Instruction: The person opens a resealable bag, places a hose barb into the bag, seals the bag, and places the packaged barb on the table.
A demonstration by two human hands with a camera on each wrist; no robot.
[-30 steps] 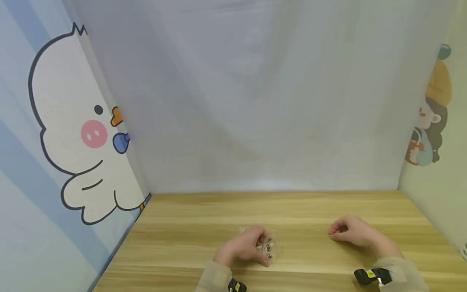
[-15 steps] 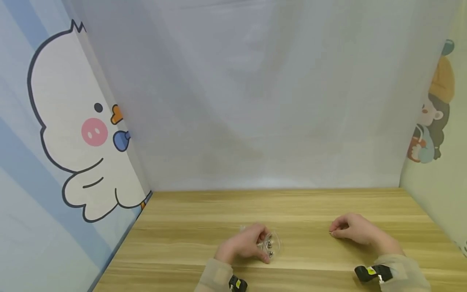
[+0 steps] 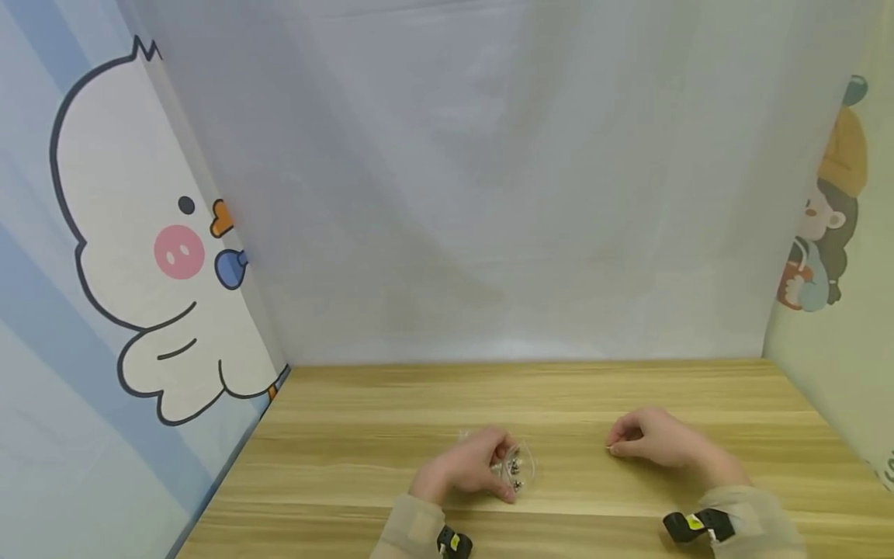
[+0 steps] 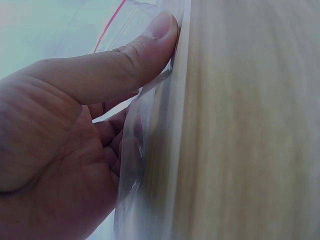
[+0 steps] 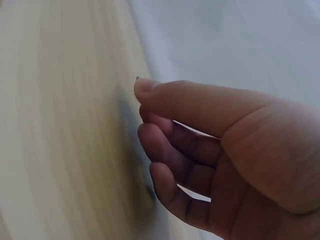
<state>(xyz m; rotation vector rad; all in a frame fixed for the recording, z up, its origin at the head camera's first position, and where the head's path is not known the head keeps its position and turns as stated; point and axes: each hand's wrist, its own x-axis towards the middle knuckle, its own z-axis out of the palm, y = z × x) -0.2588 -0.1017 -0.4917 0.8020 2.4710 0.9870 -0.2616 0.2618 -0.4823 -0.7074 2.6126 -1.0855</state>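
Observation:
A clear plastic zip bag (image 3: 527, 463) with several small shiny metal pieces (image 3: 517, 485) in it lies on the wooden table. My left hand (image 3: 471, 464) grips the bag, thumb and fingers spread to either side of its opening. In the left wrist view the thumb presses on the thin film of the bag (image 4: 132, 165), and a red zip line (image 4: 109, 27) shows behind. To the right, apart from the bag, my right hand (image 3: 653, 439) pinches a tiny metal piece (image 5: 137, 78) between thumb and forefinger, just above the table. Most of that piece is hidden by the fingertips.
The wooden table (image 3: 349, 442) runs back to a pale grey curtain (image 3: 489, 233). A wall with a cartoon duck (image 3: 140, 233) bounds the left, and one with a cartoon child (image 3: 817, 248) the right. Each wrist wears a black camera (image 3: 691, 524).
My right hand has moved a little to the left, toward the bag, with the tiny piece in its pinch. My left hand and the bag have stayed almost still.

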